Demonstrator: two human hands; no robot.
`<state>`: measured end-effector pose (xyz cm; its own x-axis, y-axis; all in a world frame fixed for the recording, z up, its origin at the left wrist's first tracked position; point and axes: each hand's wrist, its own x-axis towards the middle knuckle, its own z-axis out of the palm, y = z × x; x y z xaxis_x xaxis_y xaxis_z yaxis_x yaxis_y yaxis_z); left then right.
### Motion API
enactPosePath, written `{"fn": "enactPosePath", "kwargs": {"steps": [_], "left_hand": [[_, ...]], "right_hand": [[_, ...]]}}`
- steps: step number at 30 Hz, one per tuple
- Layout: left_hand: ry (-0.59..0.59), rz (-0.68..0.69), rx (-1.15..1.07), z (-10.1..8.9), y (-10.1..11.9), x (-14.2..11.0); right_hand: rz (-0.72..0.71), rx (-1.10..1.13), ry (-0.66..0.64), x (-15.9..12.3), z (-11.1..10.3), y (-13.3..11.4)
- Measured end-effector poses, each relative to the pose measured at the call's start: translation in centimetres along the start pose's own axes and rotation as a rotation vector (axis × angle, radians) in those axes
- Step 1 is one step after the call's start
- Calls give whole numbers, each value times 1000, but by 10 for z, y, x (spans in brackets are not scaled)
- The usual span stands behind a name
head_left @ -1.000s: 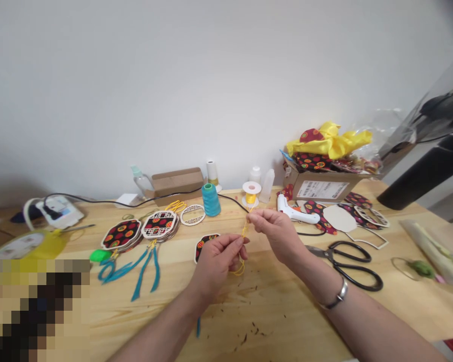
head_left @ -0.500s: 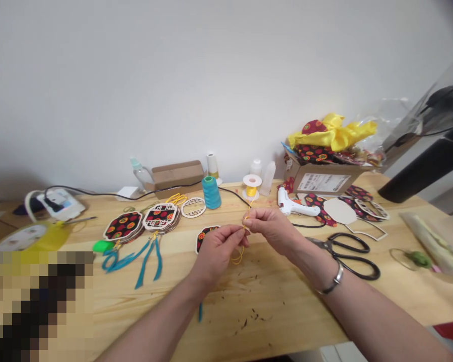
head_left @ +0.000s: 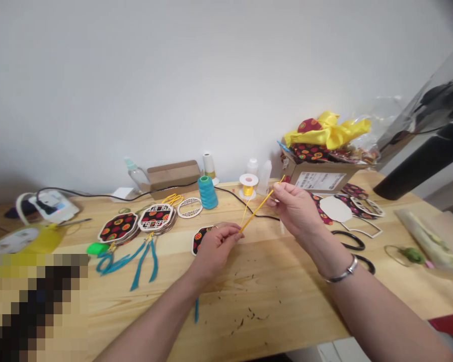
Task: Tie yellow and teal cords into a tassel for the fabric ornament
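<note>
A yellow cord [head_left: 257, 210] is stretched taut on a slant between my two hands. My left hand [head_left: 219, 247] pinches its lower part. Higher and to the right, my right hand [head_left: 292, 206] pinches the other end, and a short tip sticks out past the fingers. A thinner strand runs from near my left fingers back to the yellow cord spool [head_left: 248, 187]. Partly hidden behind my left hand lies a patterned panel with a pale rim [head_left: 197, 241]. A teal strip [head_left: 197, 309] shows below my left forearm.
Stacked patterned pendants [head_left: 118, 227] with teal tassels [head_left: 138, 269] lie to the left. A teal thread cone [head_left: 207, 193] stands at the back. My right arm partly covers black-handled scissors [head_left: 349, 240]. A cardboard box [head_left: 320, 177] full of fabric stands at the back right.
My hands have moved apart. The right one has gone up and to the right, drawing the yellow cord straight where it hung in a loop. It now covers the glue gun.
</note>
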<state>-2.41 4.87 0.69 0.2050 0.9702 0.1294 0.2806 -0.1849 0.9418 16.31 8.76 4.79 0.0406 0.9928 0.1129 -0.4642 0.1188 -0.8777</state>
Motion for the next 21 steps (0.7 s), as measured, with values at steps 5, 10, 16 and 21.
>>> {"fn": "enactPosePath", "kwargs": {"steps": [5, 10, 16, 21], "left_hand": [[17, 38, 34, -1, -3, 1], [67, 23, 37, -4, 1, 1], [86, -1, 13, -3, -2, 0], [212, 24, 39, -2, -2, -2]], "right_hand": [[-17, 10, 38, 2, -2, -1], [-19, -31, 36, 1, -1, -1], [-23, -33, 35, 1, 0, -3], [-13, -142, -15, -4, 1, 0]]}}
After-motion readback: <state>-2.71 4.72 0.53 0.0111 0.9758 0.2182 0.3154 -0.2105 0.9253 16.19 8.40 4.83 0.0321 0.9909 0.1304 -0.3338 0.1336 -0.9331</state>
